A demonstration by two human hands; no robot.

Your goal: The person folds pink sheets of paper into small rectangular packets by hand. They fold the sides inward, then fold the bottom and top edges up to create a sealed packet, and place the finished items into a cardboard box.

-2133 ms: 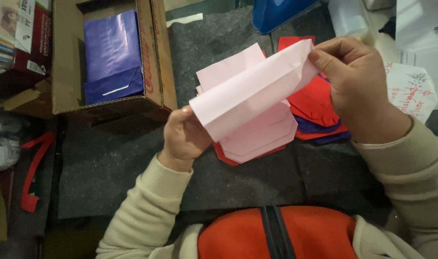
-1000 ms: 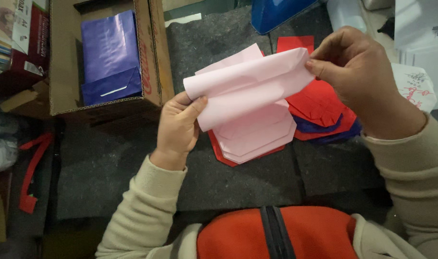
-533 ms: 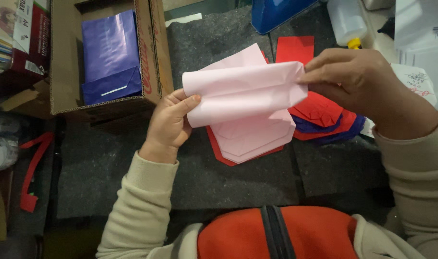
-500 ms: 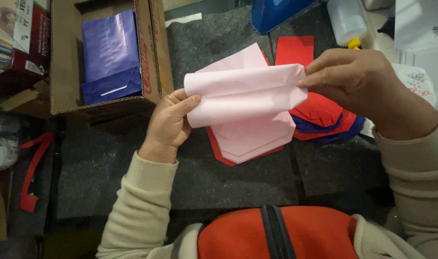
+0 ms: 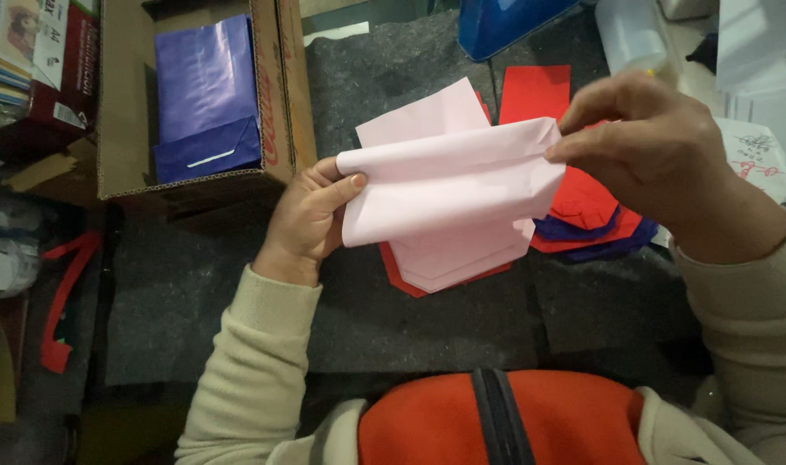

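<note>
Box [image 5: 285,95]: sitting at ten o'clock of the held sheet [image 5: 449,185].
Paper stack [image 5: 582,215]: lying under it, toward four o'clock.

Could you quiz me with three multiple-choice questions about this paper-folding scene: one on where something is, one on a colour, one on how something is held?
1. Where is the blue bag?
A. in the cardboard box
B. on the person's lap
C. under the red sheets

2. What colour is the held paper?
A. green
B. pale pink
C. black

3. How is it held?
A. one hand
B. lying untouched
C. both hands

Answers: 1 A, the box walls surround it. 2 B, it is pale pink. 3 C, left hand and right hand pinch opposite ends.
</note>
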